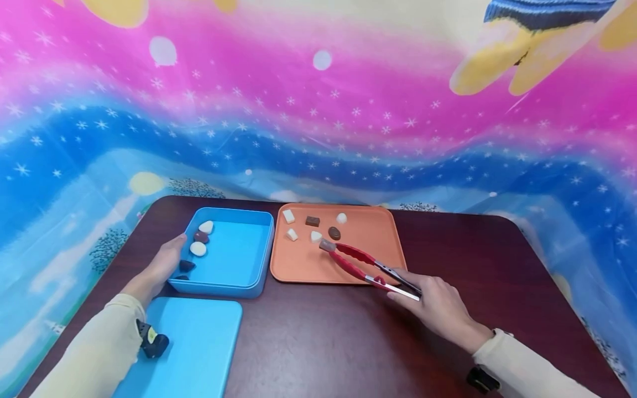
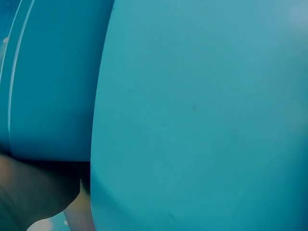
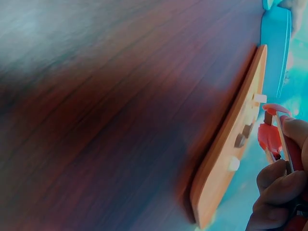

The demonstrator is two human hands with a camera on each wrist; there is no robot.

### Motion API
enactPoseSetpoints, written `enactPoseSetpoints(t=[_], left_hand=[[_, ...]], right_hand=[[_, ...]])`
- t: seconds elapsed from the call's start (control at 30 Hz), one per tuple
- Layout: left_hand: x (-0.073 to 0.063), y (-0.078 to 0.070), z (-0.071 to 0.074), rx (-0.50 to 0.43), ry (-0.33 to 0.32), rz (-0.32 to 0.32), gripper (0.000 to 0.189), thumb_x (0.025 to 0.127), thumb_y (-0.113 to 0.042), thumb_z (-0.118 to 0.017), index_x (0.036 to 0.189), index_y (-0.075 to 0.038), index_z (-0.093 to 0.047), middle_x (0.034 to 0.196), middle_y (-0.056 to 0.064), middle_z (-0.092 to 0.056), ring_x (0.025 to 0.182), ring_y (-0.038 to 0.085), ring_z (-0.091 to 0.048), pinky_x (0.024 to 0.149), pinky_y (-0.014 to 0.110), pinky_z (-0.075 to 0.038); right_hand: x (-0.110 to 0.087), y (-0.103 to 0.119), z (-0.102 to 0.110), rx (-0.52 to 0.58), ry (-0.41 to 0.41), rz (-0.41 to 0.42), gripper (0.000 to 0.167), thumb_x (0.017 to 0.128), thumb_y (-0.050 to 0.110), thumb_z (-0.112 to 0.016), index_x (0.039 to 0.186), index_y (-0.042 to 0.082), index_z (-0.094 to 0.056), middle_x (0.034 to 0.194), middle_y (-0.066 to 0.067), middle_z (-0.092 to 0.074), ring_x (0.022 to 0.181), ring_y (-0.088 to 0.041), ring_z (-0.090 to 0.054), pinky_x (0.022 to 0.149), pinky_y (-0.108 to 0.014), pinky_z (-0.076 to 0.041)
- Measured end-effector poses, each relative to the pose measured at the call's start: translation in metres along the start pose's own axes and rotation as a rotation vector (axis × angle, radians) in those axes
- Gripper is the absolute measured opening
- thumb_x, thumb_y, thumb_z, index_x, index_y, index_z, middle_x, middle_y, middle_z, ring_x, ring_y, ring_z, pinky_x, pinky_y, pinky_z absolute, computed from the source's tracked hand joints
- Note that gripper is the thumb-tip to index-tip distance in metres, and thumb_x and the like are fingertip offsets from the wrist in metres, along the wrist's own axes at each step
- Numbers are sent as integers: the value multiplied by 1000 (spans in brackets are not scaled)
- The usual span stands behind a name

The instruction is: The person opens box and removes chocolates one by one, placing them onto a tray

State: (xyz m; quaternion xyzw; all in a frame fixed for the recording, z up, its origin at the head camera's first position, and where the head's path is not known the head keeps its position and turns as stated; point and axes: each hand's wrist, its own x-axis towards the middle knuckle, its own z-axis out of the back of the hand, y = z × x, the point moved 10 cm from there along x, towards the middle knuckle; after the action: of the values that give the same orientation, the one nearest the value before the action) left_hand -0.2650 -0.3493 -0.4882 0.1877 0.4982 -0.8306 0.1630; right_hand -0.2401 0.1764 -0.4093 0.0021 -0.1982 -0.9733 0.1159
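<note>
My right hand (image 1: 440, 307) holds a pair of red-handled tongs (image 1: 355, 268), reaching left over the orange tray (image 1: 298, 265). Their tips lie close beside a small white chocolate (image 1: 316, 236); whether they touch it I cannot tell. A brown rectangular chocolate (image 1: 312, 221), a brown oval one (image 1: 334, 232) and more white pieces (image 1: 342, 218) lie on the tray. At the far left, my left hand (image 1: 166, 260) grips the left wall of a blue box (image 1: 269, 249). Inside it, along that side, sit several chocolates, among them a white one (image 1: 198, 249) and a dark one (image 1: 187, 266).
A blue lid (image 1: 199, 342) lies flat on the dark wooden table (image 1: 308, 342) in front of the box, under my left forearm. Box and tray stand side by side near the back edge. A patterned cloth (image 1: 298, 110) hangs behind the table.
</note>
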Motion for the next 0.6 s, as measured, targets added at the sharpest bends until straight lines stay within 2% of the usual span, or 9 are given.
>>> enactPoseSetpoints(t=[0.17,0.33,0.6], left_hand=[[1,1,1,23,-4,-10,81,104,-63,-6,159,-9,17,167,26,15,152,56,9,118,77,-3],[2,5,-1,13,1,-3,83,103,-65,-7,159,-8,17,167,26,15,152,56,9,118,77,-3],[1,-1,-2,6,4,-30,81,105,-62,-7,159,-7,17,167,26,15,152,55,10,118,77,-3]], right_hand=[[-2,-7,2,-3,1,-15,59,86,50,-77,136,21,-66,73,6,-66,63,-13,-43,54,-29,-31],[-2,-14,0,-12,7,-26,60,86,50,-77,138,21,-65,75,5,-68,63,-13,-43,54,-29,-31],[-1,-29,5,-24,16,-51,63,88,51,-75,140,18,-63,84,-2,-71,63,-15,-44,53,-29,-33]])
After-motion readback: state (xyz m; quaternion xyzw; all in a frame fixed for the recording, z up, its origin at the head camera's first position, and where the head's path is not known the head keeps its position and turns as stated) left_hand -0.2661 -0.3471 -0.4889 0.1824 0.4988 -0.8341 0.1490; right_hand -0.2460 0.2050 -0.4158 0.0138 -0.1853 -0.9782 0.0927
